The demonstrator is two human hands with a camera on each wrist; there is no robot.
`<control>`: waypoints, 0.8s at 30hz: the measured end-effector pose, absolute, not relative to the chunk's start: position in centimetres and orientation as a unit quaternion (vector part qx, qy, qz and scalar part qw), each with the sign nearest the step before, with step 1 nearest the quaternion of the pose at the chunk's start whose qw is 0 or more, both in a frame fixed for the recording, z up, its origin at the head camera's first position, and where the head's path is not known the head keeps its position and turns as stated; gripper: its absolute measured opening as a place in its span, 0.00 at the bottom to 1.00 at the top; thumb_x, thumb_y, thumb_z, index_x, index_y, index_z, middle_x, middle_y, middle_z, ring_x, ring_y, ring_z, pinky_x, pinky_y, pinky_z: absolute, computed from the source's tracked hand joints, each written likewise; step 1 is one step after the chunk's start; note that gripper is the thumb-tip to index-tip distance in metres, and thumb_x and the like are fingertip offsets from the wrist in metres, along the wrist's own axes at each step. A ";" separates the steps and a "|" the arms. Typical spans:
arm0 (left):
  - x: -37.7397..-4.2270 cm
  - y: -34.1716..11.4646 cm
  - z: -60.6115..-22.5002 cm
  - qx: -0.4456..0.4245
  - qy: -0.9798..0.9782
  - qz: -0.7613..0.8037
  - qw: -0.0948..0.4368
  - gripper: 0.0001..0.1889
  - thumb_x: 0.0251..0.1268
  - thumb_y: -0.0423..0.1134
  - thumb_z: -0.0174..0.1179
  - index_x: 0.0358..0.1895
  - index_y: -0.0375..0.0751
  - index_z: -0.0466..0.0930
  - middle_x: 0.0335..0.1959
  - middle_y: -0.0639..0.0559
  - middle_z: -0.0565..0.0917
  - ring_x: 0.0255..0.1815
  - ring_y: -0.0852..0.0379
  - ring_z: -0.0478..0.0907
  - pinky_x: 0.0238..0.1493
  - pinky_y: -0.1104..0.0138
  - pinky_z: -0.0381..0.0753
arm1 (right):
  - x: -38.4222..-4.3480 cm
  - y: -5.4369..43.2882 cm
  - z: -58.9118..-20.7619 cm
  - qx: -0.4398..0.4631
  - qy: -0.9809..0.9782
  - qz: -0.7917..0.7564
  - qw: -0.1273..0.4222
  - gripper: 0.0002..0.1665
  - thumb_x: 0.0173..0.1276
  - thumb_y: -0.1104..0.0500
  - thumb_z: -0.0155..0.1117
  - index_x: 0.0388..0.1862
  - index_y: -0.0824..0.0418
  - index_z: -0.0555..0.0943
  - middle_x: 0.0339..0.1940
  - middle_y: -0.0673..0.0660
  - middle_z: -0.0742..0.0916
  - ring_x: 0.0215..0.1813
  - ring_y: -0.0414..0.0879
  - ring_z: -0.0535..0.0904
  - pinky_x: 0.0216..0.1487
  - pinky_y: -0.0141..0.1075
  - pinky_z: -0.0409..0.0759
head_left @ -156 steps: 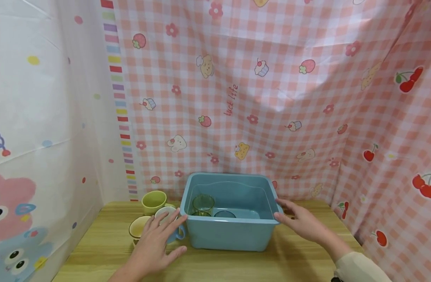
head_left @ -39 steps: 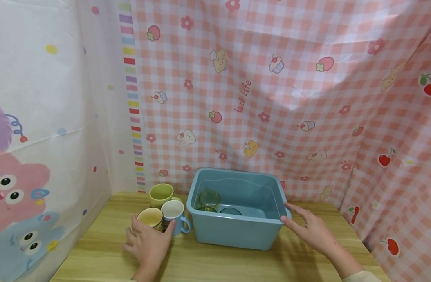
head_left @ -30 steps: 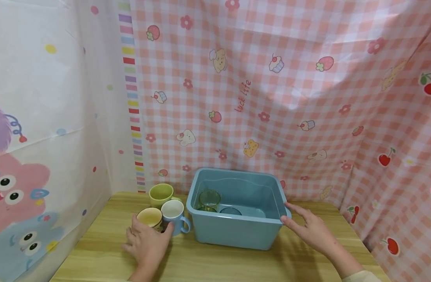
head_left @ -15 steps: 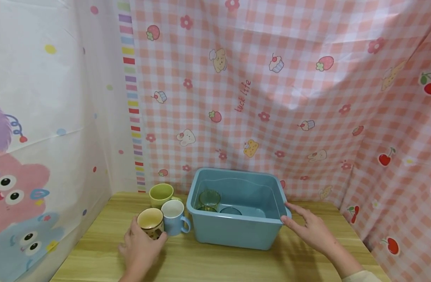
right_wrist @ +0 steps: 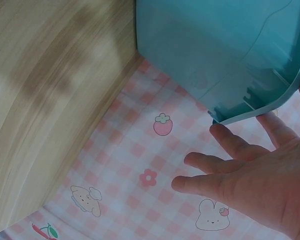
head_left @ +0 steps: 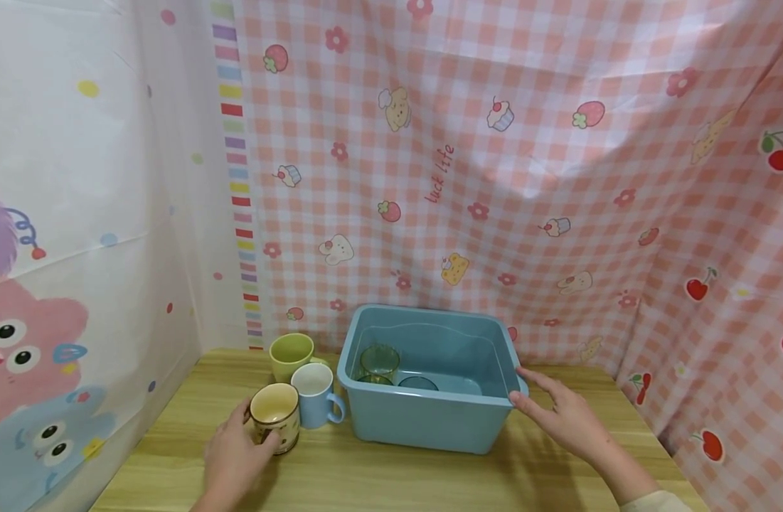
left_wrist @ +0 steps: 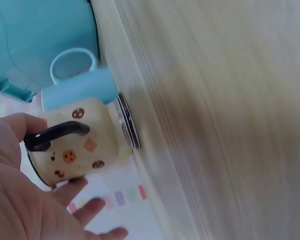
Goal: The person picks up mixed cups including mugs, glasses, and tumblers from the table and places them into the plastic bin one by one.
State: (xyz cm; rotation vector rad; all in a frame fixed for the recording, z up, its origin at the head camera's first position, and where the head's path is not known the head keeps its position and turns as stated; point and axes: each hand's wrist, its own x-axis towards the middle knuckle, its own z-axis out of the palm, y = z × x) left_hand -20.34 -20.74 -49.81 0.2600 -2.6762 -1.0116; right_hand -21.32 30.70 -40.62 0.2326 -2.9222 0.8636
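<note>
My left hand (head_left: 234,451) holds a cream enamel mug (left_wrist: 85,142) between thumb and fingers near its rim. The mug has a black handle (left_wrist: 60,132) and a cookie pattern, and its mouth faces up in the head view. Close beside it stands a light blue mug (head_left: 314,398) with a white inside. A yellow-green mug (head_left: 291,355) is behind these two. My right hand (head_left: 560,412) rests on the right rim of a blue plastic bin (head_left: 429,427), thumb toward the front corner. Its fingers (right_wrist: 235,142) extend loosely along the rim in the right wrist view.
Inside the bin, a greenish clear glass (head_left: 380,363) stands at the left, with a dark round-rimmed glass (head_left: 419,384) partly hidden by the front wall. The wooden table (head_left: 365,483) ends at patterned cloths (head_left: 429,178) behind and at both sides.
My left hand, earlier spread over the mugs, has taken hold of the cream mug and drawn it slightly toward me. Over the last second the right hand has stayed at the bin's rim.
</note>
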 end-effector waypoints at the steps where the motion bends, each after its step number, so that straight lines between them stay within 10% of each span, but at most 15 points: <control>1: -20.3 -21.0 -49.8 0.084 -0.923 -0.353 0.128 0.43 0.66 0.48 0.69 0.78 0.26 0.65 0.72 0.25 0.77 0.72 0.22 0.73 0.70 0.29 0.68 | -21.3 30.7 -40.6 0.076 -0.955 0.282 0.043 0.42 0.80 0.32 0.58 0.84 0.52 0.69 0.81 0.73 0.72 0.76 0.78 0.72 0.63 0.71 0.80; 12: -19.8 -23.8 -50.0 0.079 -0.899 -0.427 0.051 0.39 0.71 0.65 0.66 0.64 0.29 0.81 0.58 0.31 0.89 0.61 0.32 0.86 0.62 0.42 0.85 | -21.3 30.6 -40.4 0.073 -0.954 0.288 0.036 0.42 0.80 0.33 0.58 0.84 0.52 0.69 0.81 0.70 0.73 0.75 0.77 0.73 0.63 0.71 0.80; 24: -19.8 -25.3 -49.8 0.068 -0.886 -0.458 -0.022 0.27 0.82 0.59 0.56 0.51 0.36 0.90 0.52 0.41 0.92 0.57 0.42 0.88 0.60 0.45 0.85 | -21.4 30.7 -40.4 0.069 -0.955 0.286 0.029 0.42 0.80 0.33 0.58 0.84 0.52 0.69 0.81 0.70 0.74 0.74 0.77 0.75 0.62 0.70 0.81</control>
